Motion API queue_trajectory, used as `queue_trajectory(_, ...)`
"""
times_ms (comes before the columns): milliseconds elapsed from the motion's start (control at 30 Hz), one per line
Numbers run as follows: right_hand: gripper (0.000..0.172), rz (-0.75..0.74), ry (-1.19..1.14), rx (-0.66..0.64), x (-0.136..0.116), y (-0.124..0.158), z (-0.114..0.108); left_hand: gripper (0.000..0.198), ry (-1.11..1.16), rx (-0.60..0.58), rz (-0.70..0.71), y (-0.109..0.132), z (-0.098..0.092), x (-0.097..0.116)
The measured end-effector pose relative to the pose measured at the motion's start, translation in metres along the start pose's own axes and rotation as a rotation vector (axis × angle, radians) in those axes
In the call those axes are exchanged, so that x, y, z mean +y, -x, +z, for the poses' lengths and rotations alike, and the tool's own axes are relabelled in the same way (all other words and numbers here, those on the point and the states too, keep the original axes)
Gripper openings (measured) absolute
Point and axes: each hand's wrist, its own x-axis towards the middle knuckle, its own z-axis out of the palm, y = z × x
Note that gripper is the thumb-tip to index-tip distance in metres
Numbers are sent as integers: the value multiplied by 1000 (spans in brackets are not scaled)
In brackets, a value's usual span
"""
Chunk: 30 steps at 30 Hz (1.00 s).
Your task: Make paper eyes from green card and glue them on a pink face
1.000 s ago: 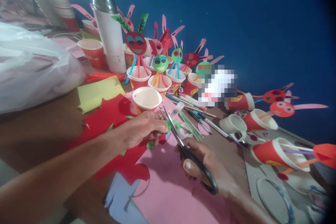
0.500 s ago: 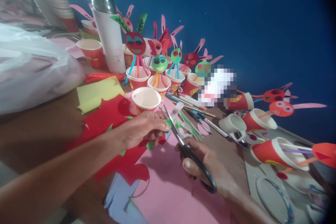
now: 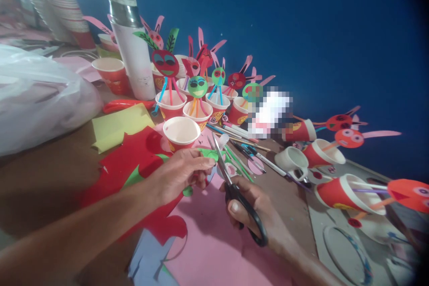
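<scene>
In the head view, the left hand (image 3: pixel 187 167) pinches a small piece of green paper (image 3: pixel 210 155) between thumb and fingers, above a pink sheet (image 3: pixel 214 232). The right hand (image 3: pixel 256 208) is wrapped around the black handles of scissors (image 3: pixel 232 187), their blades slightly parted at the paper's right edge; whether they enclose it, I cannot tell. Red paper (image 3: pixel 117 158) lies beneath the left forearm. Just beyond the hands stands a paper cup (image 3: pixel 182 132); behind it, paper-faced figures (image 3: pixel 197 87) rise from other cups (image 3: pixel 170 109).
</scene>
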Motion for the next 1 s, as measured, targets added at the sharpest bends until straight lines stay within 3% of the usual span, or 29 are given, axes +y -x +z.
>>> queue_trajectory(567,57,4,0,-38,6,1,2,18,-54,82,21,-1,-1,0)
queue_trajectory(1000,54,-76,60,-104,9,1,0,14,-106,84,-5,-1,-4,3)
